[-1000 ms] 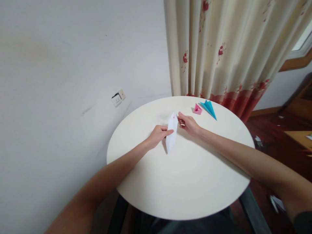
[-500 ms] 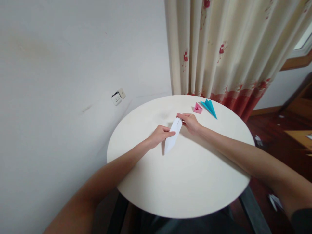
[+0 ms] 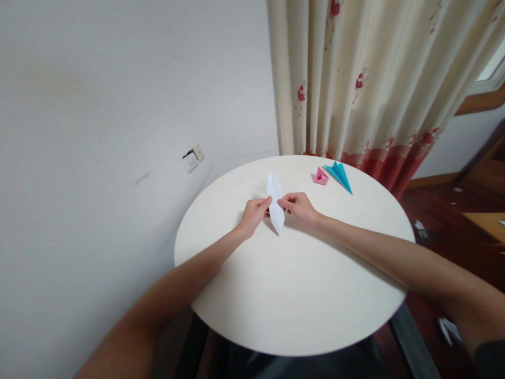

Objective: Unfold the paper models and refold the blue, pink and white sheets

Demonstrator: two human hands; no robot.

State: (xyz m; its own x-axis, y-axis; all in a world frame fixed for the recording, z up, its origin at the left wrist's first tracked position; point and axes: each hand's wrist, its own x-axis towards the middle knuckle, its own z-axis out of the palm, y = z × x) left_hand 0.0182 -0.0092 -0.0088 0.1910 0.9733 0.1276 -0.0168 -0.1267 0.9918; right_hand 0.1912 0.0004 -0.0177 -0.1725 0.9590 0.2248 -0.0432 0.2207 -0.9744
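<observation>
A folded sheet of white paper point(image 3: 276, 210), long and pointed at both ends, is held up just above the table between my two hands. My left hand point(image 3: 254, 213) pinches its left edge near the middle, thumb on top and the other fingers partly hidden beneath. On the opposite edge, my right hand point(image 3: 299, 207) grips the paper between thumb and fingers at about the same height. One tip points away from me, the other toward me.
The round white table point(image 3: 300, 300) bears a pink folded paper piece point(image 3: 321, 177) and a blue paper plane point(image 3: 340, 177) at its far right. Beyond them hangs a flowered curtain point(image 3: 347, 105). A wall with a socket point(image 3: 190, 162) stands at the left.
The white paper has turned more upright in view, its far tip now pointing away. My right hand has shifted from the far end to the paper's middle edge, facing my left hand.
</observation>
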